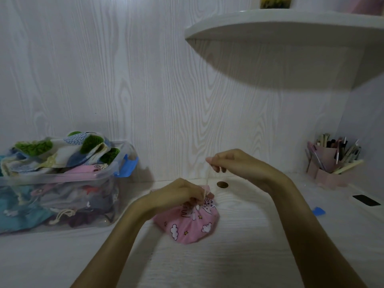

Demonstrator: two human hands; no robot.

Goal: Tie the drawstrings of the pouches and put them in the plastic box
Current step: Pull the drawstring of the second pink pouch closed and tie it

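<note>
A pink pouch point(191, 225) printed with clouds and stars sits on the white desk in front of me, its mouth gathered. My left hand point(182, 193) pinches the gathered neck of the pouch. My right hand point(230, 162) is raised above and to the right, pinching a thin pale drawstring point(207, 175) that runs down to the pouch's neck. A clear plastic box point(62, 196) with blue latches stands at the left, heaped with several tied pouches, a green-leaf patterned one point(62, 150) on top.
A curved white shelf point(291, 28) juts out overhead at the upper right. A pink holder point(330, 163) full of pens and tools stands at the right wall. A cable hole point(222, 185), a small blue piece point(319, 211) and a black rectangle point(366, 200) lie on the desk.
</note>
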